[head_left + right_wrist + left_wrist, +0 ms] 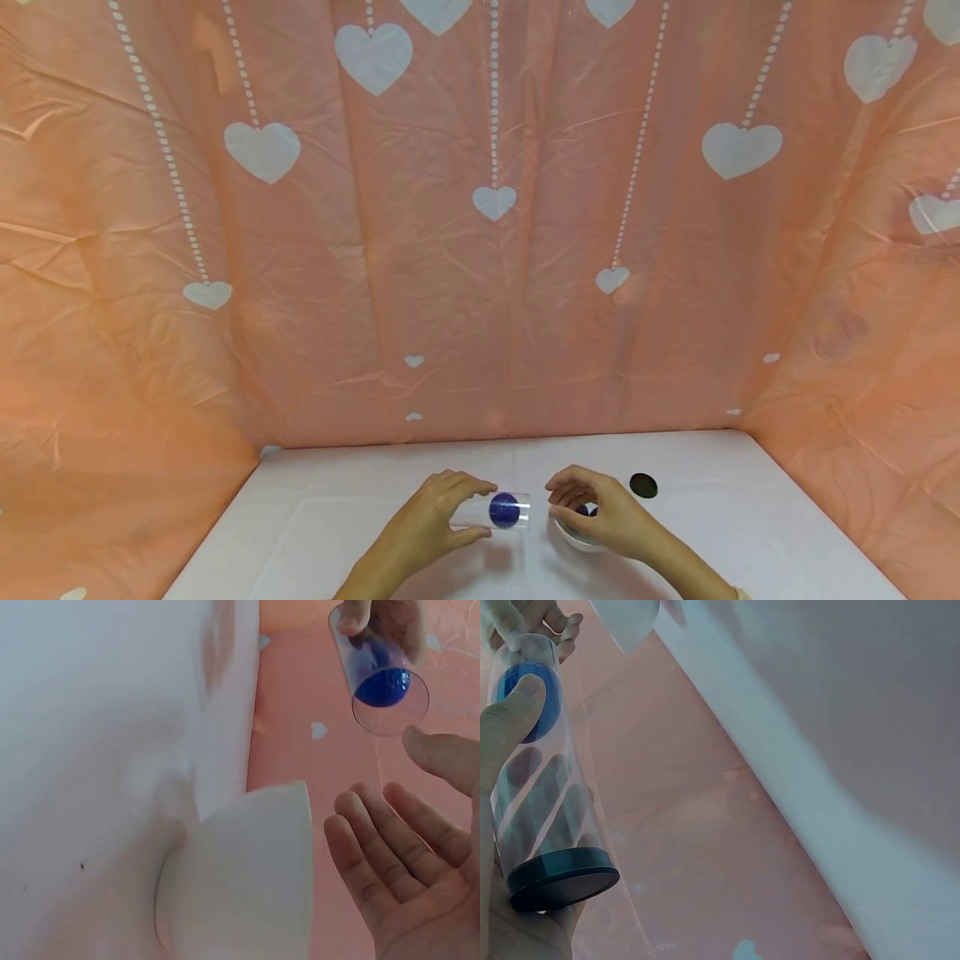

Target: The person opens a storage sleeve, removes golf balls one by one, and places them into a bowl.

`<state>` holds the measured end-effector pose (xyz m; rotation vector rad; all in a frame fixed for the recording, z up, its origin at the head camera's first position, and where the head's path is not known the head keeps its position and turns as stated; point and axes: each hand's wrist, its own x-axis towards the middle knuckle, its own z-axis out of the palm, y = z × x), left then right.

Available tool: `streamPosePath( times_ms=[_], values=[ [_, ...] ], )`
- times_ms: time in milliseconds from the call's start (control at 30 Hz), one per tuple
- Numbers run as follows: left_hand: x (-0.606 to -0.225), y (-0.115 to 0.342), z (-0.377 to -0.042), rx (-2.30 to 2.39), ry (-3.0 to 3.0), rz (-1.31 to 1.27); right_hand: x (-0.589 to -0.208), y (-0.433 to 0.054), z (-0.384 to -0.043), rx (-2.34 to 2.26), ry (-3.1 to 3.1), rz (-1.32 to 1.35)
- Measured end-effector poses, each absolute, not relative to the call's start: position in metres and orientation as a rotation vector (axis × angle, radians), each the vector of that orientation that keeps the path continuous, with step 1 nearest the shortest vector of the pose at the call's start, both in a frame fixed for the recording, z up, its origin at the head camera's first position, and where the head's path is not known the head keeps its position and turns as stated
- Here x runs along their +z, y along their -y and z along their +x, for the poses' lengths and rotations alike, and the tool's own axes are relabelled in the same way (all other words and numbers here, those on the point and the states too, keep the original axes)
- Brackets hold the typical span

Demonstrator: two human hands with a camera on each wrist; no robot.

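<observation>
My left hand (442, 515) grips a clear plastic tube (480, 512), tilted on its side above the table, its open end toward my right hand. Inside, near that open end, sits a blue ball (504, 510). A black cap (562, 877) closes the tube's other end, by my left palm. My right hand (603, 515) is over a white bowl (577, 542), fingers loosely bent and nothing between them. In the right wrist view, its palm and fingers (382, 855) are bare beside the bowl's rim. Dark blue balls (583, 510) show in the bowl, partly hidden by that hand.
A round black lid (643, 485) lies flat on the white table (337, 492), behind and right of the bowl. A pink-orange curtain (435, 300) with white hearts encloses the back and both sides of the table.
</observation>
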<state>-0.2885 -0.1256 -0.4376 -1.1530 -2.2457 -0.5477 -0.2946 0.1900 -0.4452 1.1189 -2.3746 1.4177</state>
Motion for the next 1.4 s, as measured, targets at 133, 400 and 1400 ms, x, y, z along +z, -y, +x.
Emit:
streamPosePath(
  times_ms=[133, 400, 1400],
  values=[
    [-0.437, 0.125, -0.289, -0.538, 2.222, -1.161, -0.448, -0.186, -0.294, 1.468, 2.315, 1.159],
    [-0.438, 0.126, -0.288, -0.534, 2.214, -1.168, -0.453, -0.179, -0.292, 1.573, 2.285, 1.195],
    [-0.438, 0.124, -0.289, -0.452, 2.185, -1.15, -0.46, -0.168, -0.286, 1.745, 2.314, 1.166]
  ],
)
